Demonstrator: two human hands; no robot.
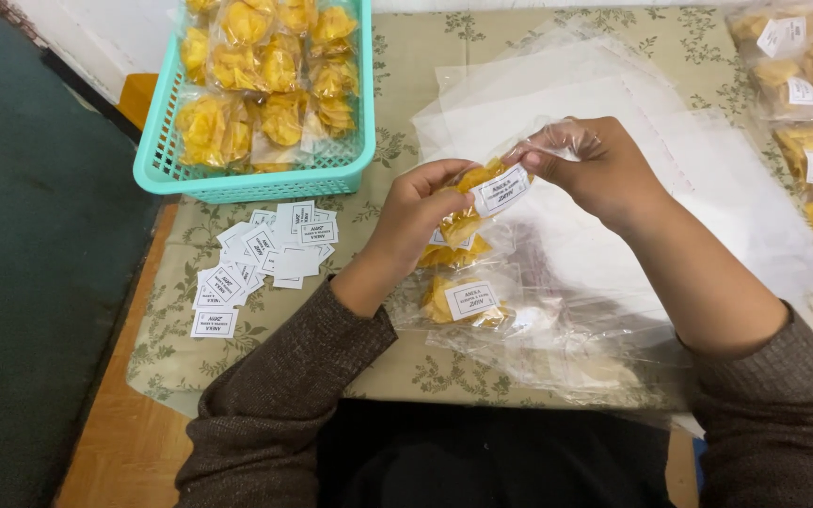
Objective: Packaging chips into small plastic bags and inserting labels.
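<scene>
Here, both hands, left hand [421, 202] and right hand [590, 165], have fingers pinched shut on a clear plastic packet of yellow chips [482, 198] above the tabletop [425, 56] middle.

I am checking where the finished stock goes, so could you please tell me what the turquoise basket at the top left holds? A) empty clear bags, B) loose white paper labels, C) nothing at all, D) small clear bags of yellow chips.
D: the turquoise basket is filled with small clear bags of yellow chips, while the loose white labels lie on the tablecloth beside it.
</scene>
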